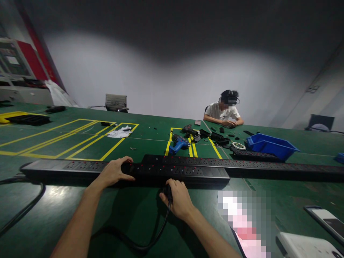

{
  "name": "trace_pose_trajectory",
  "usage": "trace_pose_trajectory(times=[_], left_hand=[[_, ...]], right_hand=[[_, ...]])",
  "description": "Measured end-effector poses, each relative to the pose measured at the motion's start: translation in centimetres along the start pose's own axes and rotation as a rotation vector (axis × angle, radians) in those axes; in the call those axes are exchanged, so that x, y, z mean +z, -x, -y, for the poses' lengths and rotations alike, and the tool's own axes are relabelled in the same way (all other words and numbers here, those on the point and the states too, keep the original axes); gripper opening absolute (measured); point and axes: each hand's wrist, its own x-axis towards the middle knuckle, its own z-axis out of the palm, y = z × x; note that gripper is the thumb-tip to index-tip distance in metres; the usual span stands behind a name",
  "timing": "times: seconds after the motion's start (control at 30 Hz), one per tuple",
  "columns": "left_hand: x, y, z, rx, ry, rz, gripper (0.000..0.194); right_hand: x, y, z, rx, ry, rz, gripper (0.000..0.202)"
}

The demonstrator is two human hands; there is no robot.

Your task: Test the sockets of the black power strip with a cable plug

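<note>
Left hand [114, 172]: forearm angled up from below, thumb and fingers apart in C-shape around dark part on front strip [215, 173]; cannot tell whether clamped. Right hand [177, 197]: forearm from lower right, fingers curled, closed on plug [168, 192], just in front of same strip. Cord [163, 227] hangs from plug, loops left between forearms. Back strip [268, 167] beyond hands, extending right. Markings by sockets too small to read. Dark logo [224, 117] on person's white shirt, beyond right hand, lettering unreadable.
</note>
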Motion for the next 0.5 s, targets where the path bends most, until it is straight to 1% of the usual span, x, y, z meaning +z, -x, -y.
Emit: trace_pose_trajectory(times=[0.2, 0.37, 0.43, 0.5], left_hand=[[0.2, 0.1, -0.3, -0.003, 0.001, -0.001, 0.076], [0.9, 0.0, -0.9, 0.028, -0.046, -0.054, 0.079], [1.2, -0.2, -1.8, 0.063, -0.018, -0.092, 0.073], [1.5, -0.3, -3.5, 0.114, 0.050, -0.161, 0.061]], right_hand=[[0.0, 0.1, 0.0, 0.016, -0.019, -0.018, 0.026], [-0.3, -0.1, 0.5, 0.038, -0.027, -0.099, 0.025], [-0.6, -0.1, 0.7, 0.039, -0.027, -0.123, 0.026], [-0.8, -0.1, 0.8, 0.041, -0.023, -0.133, 0.031]])
